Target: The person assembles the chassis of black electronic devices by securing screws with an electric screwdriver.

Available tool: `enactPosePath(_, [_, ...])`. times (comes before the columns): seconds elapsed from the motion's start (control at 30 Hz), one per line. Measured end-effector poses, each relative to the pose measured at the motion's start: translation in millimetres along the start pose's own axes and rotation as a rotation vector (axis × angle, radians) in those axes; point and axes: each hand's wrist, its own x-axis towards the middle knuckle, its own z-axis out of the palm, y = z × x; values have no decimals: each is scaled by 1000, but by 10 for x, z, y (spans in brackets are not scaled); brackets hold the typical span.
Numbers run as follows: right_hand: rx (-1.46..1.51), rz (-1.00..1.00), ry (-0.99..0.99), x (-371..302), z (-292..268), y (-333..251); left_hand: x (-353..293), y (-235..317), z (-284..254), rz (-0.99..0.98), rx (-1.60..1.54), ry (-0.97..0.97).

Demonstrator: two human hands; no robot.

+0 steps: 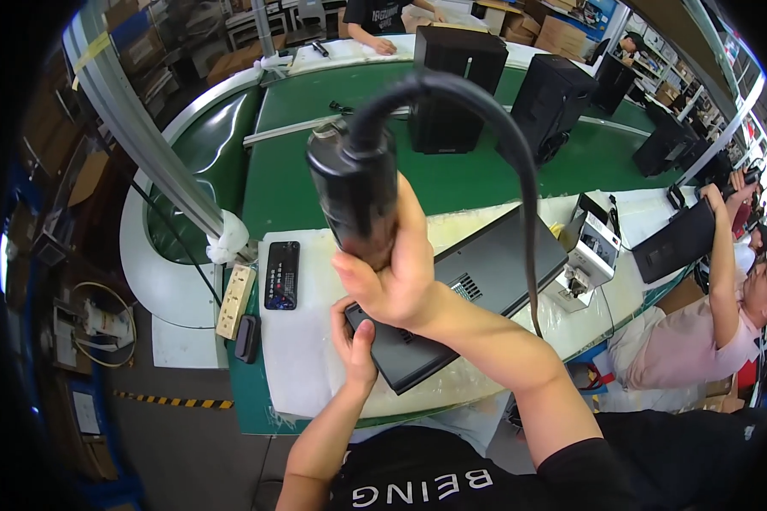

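My right hand (405, 277) is wrapped around a black electric screwdriver (349, 192), raised close to the camera. A thick black cable (520, 162) loops from its upper end to the right and down. Below it a large black speaker cabinet (503, 255) with a vented panel lies slanted on the white-covered bench (315, 375). My left hand (358, 349) grips the near left corner of the cabinet, thumb on top and fingers around the edge. The screwdriver's tip is hidden behind my right hand, so I cannot tell whether it touches the cabinet.
A white screw feeder (592, 251) stands right of the cabinet. On the left lie a black phone (282, 275), a power strip (235, 302) and a small black box (246, 339). Upright speakers (456, 89) stand on the green conveyor (315, 170). A co-worker (699, 324) handles another cabinet at right.
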Motion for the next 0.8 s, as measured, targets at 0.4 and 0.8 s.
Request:
enactPosePath(0.4, [-713, -196, 577, -204, -2138, -558, 0, -178, -82, -10, 10, -12])
enactPosePath(0.8, [-985, 46, 645, -1613, -3318, 8, -23, -158, -23, -86, -54, -23])
